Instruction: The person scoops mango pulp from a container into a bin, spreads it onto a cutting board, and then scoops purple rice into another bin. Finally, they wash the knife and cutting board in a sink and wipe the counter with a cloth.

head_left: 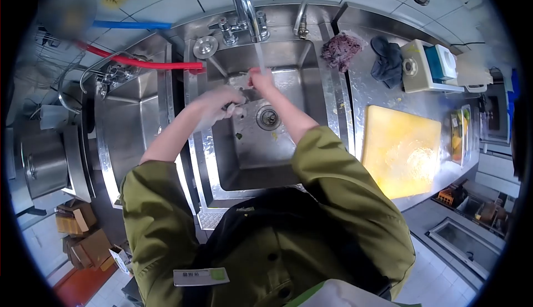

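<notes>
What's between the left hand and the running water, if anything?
The right hand, low down: its fingers are at the foot of the water stream, on the side facing the left hand. Higher up, nothing visible stands in the way.

olive-green sleeves (158, 212), dark apron (261, 212), white name tag (201, 276).

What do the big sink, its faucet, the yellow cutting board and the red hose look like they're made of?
The sink looks like satin stainless steel: grey, with soft reflections. The faucet seems polished, chrome-like metal, given its bright highlights. The cutting board is probably smooth plastic, with no clear wood grain. The red hose could be glossy rubber or plastic.
</notes>
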A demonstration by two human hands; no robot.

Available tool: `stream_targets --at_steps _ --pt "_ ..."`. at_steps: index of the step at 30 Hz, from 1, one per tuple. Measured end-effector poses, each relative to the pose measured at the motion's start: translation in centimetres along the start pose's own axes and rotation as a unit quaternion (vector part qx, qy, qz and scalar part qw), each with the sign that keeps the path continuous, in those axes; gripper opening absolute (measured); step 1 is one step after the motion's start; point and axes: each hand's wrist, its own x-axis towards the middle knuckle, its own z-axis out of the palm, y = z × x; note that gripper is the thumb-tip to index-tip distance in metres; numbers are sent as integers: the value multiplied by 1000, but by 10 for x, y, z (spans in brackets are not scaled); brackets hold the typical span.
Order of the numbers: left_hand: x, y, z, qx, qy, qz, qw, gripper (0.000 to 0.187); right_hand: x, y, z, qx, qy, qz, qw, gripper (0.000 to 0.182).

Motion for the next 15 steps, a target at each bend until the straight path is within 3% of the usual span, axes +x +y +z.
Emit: stream_targets --at_steps 2,3,5,8,9,10,11,12,15 --pt "7 17 7 149 4 98 984 10 -18 5 -24 -234 121 -190 946 13" --pt "8 37 14 185 23 95 978 10 -26 8 -37 -264 72 -222 936 25" --pt "27 34 12 382 75 218 895 16 -57 0 -47 -290 15 -282 914 29" --pt "71 25 8 460 71 223 856 6 -43 6 -61 -364 -12 -297 882 41" --pt "78 17 6 462 123 244 844 7 -31 10 -66 -365 0 -316 876 40" --pt "84 17 3 277 158 153 935 8 -26 0 -68 -365 9 -337 868 40" --pt "89 15 1 76 183 54 979 10 -23 -8 -68 -345 8 -301 889 35" --pt "91 10 -1 -131 199 -49 970 11 -22 -14 -69 -344 -4 -284 895 35" --pt "89 -22 -10 -40 211 63 975 19 -21 -34 -66 -318 -40 -265 909 38"
